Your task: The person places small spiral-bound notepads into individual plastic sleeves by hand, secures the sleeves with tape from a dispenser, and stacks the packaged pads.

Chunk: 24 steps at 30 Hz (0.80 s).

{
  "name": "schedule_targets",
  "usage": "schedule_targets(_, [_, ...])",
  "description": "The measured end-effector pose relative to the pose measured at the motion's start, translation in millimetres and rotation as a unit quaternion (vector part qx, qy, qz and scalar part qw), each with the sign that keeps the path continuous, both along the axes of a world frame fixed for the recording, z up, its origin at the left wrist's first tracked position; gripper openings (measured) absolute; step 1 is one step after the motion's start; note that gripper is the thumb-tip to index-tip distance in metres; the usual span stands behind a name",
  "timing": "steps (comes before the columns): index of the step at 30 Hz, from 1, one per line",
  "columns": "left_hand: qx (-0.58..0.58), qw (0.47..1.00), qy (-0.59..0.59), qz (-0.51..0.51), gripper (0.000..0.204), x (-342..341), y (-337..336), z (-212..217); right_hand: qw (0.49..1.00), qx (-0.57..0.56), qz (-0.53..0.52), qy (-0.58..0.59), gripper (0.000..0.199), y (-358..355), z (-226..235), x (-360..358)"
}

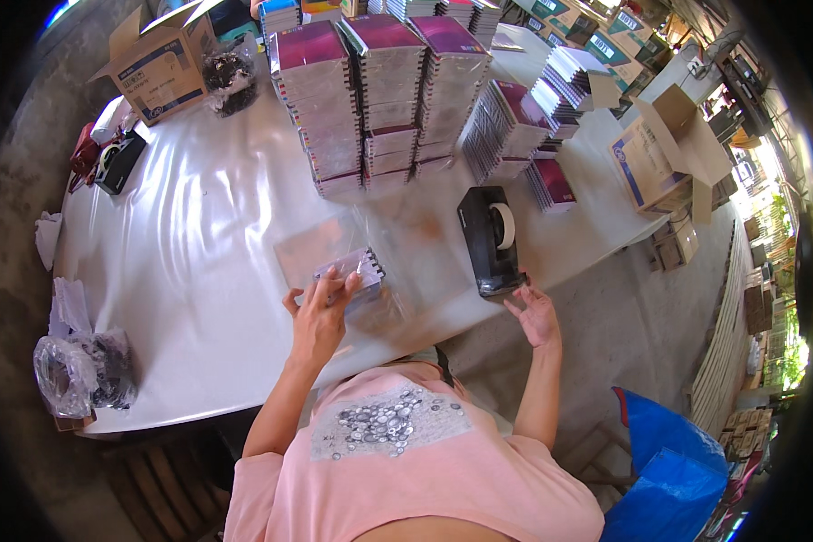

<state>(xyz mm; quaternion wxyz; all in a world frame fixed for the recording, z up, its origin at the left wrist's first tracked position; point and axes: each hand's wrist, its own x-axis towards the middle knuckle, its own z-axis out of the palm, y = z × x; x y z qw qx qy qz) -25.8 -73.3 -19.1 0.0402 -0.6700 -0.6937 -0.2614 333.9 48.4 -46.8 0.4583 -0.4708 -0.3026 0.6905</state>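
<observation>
My left hand (321, 312) lies with spread fingers over a small spiral notebook (363, 268), pressing on it. Clear plastic film (316, 239) surrounds the notebook on the table. To the right, a black tape dispenser (481, 239) holds a pale roll of tape (504, 226). At the dispenser's near end, my right hand (537, 316) pinches with its fingertips where the tape comes off; the strip itself is too small and clear to make out well.
Tall stacks of purple-covered spiral notebooks (384, 99) rise beyond my hands on the white-covered table (185, 298). Open cartons (158, 81) stand at the far left and right. Another dispenser (120, 163) sits left, with crumpled plastic (68, 370) by the left edge.
</observation>
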Motion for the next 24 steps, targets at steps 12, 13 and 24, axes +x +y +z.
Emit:
schedule_targets(12, [0.022, 0.999, -0.037, -0.006, 0.049, -2.2, 1.8, -10.3, 0.713, 0.150, -0.076, -0.681, 0.011, -28.0, -3.2, -6.2])
schedule_targets(13, [0.042, 0.998, -0.050, -0.014, 0.054, -2.4, 4.2, -10.1, 0.716, 0.237, -0.065, -0.653, 0.012, -24.9, 7.2, -16.2])
schedule_targets(24, [0.085, 0.991, -0.090, -0.058, 0.064, -12.9, 4.2, -19.4, 0.979, 0.075, 0.178, -0.071, 0.030, -61.2, 58.7, -235.8])
